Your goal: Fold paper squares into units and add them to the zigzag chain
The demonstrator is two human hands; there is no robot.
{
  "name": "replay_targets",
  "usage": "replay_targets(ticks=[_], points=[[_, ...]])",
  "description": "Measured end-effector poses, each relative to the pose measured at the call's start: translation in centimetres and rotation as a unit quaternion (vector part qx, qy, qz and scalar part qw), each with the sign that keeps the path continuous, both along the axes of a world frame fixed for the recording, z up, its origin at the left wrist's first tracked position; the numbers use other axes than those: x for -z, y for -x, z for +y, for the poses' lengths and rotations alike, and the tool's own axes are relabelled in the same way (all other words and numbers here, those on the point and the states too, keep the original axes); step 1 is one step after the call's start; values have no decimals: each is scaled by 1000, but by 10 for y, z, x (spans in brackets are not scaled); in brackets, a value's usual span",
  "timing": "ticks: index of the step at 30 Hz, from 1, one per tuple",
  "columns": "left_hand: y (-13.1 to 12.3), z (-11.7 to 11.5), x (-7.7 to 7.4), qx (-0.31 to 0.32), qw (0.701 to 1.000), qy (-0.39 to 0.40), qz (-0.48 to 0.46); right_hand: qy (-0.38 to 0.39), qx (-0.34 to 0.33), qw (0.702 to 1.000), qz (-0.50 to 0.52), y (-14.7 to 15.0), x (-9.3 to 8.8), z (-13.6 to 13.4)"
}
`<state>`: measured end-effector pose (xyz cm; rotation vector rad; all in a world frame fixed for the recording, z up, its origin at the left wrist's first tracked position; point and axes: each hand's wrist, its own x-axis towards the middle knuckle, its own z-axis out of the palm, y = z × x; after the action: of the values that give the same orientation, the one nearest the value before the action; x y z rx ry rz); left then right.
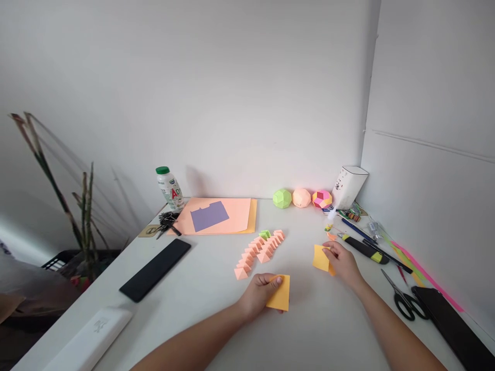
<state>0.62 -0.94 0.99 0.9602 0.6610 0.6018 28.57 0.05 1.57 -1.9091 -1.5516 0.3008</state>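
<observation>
The left hand (pixel 256 297) grips square yellow-orange paper (pixel 282 296), perhaps stacked; the right hand (pixel 344 262) pinches another yellow-orange paper piece (pixel 320 257).

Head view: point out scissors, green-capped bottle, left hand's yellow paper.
Scissors (pixel 400 294), head view, pivot area.
Green-capped bottle (pixel 170 190), head view, white body.
Yellow paper (pixel 283 296) in left hand (pixel 257 296), head view, flat face.

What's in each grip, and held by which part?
Left grip: yellow-orange paper piece, held by its left side, thumb on top. Right grip: second yellow-orange piece, held by its right side.
</observation>
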Motion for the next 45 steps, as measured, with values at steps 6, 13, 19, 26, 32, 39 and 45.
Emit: replay_targets(ticks=[6,13,19,26,32,39,45], points=[[-1,1,3,-15,997,-16,74,-107,18,971,-214,25,1,-10],[-2,3,-1,-2,1000,-10,22,-262,-320,894,-174,110,15,-49],[-1,3,2,56,996,-52,35,-216,-368,903,-54,107,14,-48],[-1,2,2,58,995,-57,54,-76,-348,916,186,109,7,-44],[0,1,-1,30,998,-44,19,-25,-280,922,265,108,9,-40],[2,-1,1,41,995,-83,27,-8,-285,911,300,106,13,-39],[-2,-1,-1,22,995,-70,65,2,-290,911,293,106,8,-39]])
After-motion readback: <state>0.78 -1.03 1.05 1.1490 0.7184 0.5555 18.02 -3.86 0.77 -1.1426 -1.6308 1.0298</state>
